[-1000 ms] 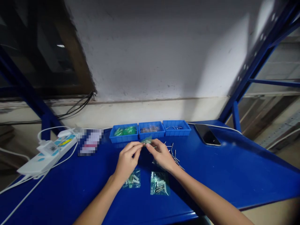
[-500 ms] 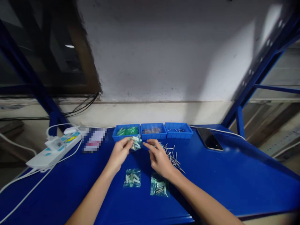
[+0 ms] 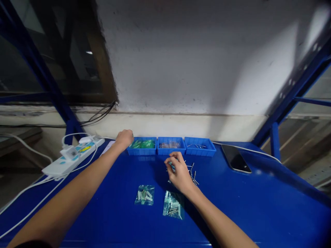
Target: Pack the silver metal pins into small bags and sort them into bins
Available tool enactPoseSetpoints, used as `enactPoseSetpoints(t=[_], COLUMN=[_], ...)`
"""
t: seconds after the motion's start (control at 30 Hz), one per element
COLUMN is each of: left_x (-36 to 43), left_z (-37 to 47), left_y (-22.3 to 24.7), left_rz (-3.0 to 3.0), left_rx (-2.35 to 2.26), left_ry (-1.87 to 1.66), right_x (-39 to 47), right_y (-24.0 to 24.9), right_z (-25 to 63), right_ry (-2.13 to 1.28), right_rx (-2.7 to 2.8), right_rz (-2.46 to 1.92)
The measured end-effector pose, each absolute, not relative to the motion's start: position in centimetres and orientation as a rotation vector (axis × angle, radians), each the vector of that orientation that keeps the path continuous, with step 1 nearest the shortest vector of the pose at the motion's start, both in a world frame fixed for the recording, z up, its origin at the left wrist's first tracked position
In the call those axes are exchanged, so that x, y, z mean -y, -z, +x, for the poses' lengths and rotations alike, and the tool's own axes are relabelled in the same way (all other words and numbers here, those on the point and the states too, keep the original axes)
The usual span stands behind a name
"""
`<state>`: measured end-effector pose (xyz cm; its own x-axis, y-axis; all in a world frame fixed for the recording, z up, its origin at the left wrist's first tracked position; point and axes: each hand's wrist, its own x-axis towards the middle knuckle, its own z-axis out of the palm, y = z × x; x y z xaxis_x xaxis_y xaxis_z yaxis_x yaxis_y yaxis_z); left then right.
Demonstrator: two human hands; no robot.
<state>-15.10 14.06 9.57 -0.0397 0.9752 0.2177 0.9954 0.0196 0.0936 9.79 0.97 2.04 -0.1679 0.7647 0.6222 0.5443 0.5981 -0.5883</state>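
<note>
My left hand (image 3: 125, 137) is closed, beside the left end of the blue bin with green packets (image 3: 142, 144); its fingertips are turned away, and what they hold, if anything, is hidden. In front of the middle bin, my right hand (image 3: 179, 171) has its fingers curled round something pale and shiny that I cannot make out. Partly behind that hand lies a pile of metal screws (image 3: 193, 175). Nearer to me, a clear bag of white wall plugs (image 3: 144, 195) lies flat on the table. To its right is a clear bag with plugs and screws (image 3: 173, 205).
A middle blue bin (image 3: 171, 145) holds clear packets, and a right blue bin (image 3: 199, 146) a few thin metal pieces. A phone (image 3: 236, 158) lies at right. At left are a white power strip (image 3: 68, 158), cables and a partly covered paper (image 3: 106, 148).
My left hand has moved back and left to the end of the left bin; the bag of plugs it held no longer shows there. My right hand's fingers have curled in. The view has shifted slightly.
</note>
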Motion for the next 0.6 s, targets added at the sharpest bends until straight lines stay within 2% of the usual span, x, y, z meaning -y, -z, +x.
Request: enactPoseSetpoints(t=[0.17, 0.33, 0.4, 0.47, 0.6], left_x=[-14.5, -13.1, -11.9, -10.3, -7.0], left_z=[-14.1, -13.5, -13.2, -12.9, -12.5], left_y=[-7.4, -6.3, -5.8, -4.8, -2.5], left_rz=[-2.104, -2.061, -2.015, -1.968, -2.271], left_rx=[2.169, 2.169, 2.113, 1.966, 1.732], left_ry=[0.173, 0.210, 0.365, 0.723, 1.130], right_x=[-0.8, 1.0, 2.0, 2.8, 3.7], right_y=[-2.6, -3.2, -3.2, -2.9, -2.0], right_z=[9.8, 8.9, 8.2, 7.5, 6.1], right_ry=[-0.311, -0.380, -0.423, -0.433, -0.365], right_rx=[1.847, 2.112, 2.302, 2.469, 2.606], right_rz=[-1.030, -0.992, -0.967, -0.943, -0.940])
